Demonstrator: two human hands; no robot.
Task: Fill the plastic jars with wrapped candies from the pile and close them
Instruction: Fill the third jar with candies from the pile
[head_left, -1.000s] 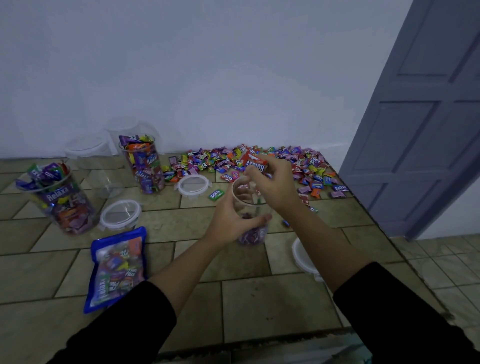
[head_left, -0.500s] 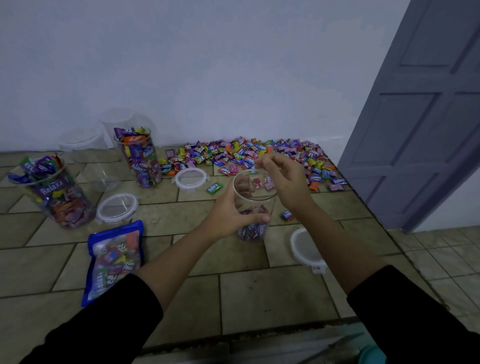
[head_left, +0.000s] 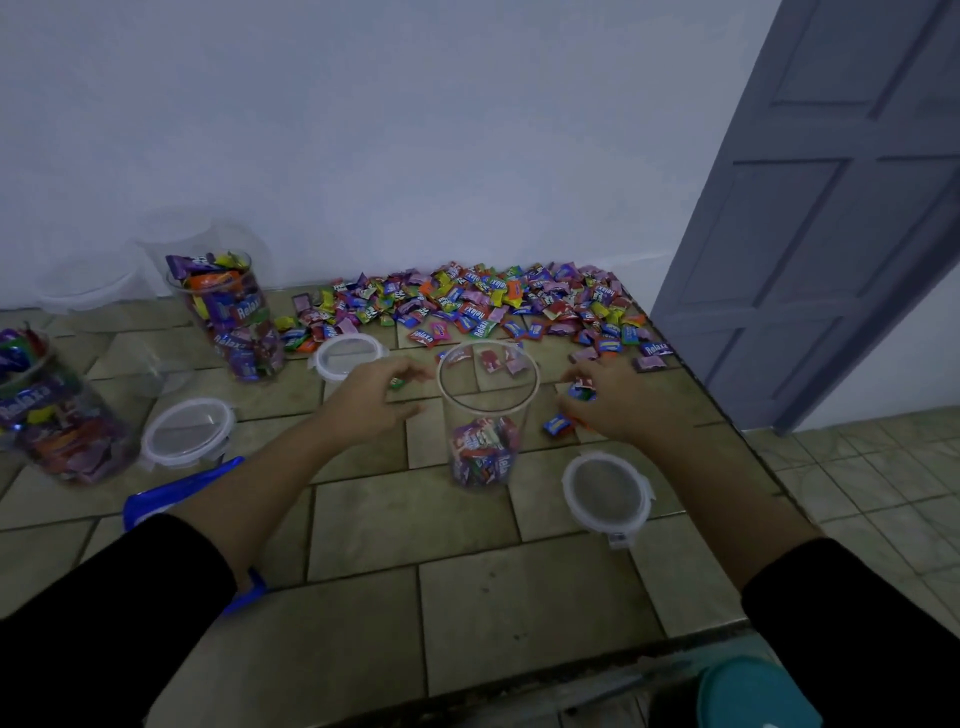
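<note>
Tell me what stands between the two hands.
In the head view, the lidless clear jar, partly filled with candies, stands between the left hand and right hand, touching neither.

— What sort of place are we looking at?
— It is looking like a plain room in a home: a painted white wall (head_left: 415, 130) is rising behind a raised tiled ledge (head_left: 467, 597), and a grey panelled door (head_left: 831, 234) is standing at the right.
— Is anything pointing to a shop?
— Only the pile of wrapped candies (head_left: 493, 306) lying against the wall. Pale floor tiles (head_left: 883, 483) are running below the door.
</note>
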